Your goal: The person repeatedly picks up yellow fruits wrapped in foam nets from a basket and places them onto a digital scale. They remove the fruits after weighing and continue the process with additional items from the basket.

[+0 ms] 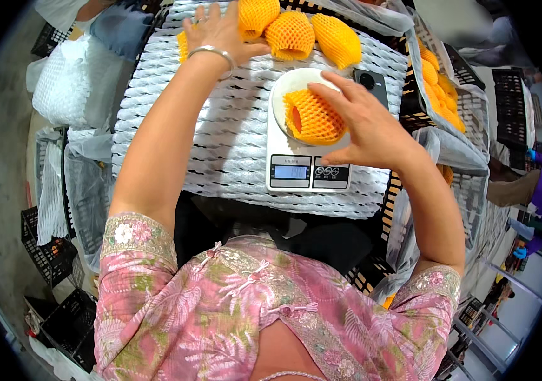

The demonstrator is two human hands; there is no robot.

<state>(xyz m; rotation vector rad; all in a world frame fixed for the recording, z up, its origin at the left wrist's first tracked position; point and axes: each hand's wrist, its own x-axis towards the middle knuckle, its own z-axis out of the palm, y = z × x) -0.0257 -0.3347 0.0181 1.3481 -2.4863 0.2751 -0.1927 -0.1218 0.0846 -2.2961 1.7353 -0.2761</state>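
Note:
A round fruit in a yellow foam net sleeve (316,116) lies on the plate of a white digital kitchen scale (275,147), whose display is lit. My right hand (364,121) is spread around the right side of this fruit, fingers apart; whether it touches the net cannot be told. With fingers spread, my left hand (221,35) is at the top left, beside a row of yellow foam net sleeves (291,35) and partly over one at its left. What the row's sleeves hold is mostly hidden. White foam netting (233,157) lies under the scale and sleeves.
A dark smartphone (371,83) lies just right of the scale. Farther right, a lined black plastic crate (409,112) holds more yellow-netted items (437,90). Lined crates and a bundle of white foam nets (73,83) stand at the left. People are partly visible at the far right.

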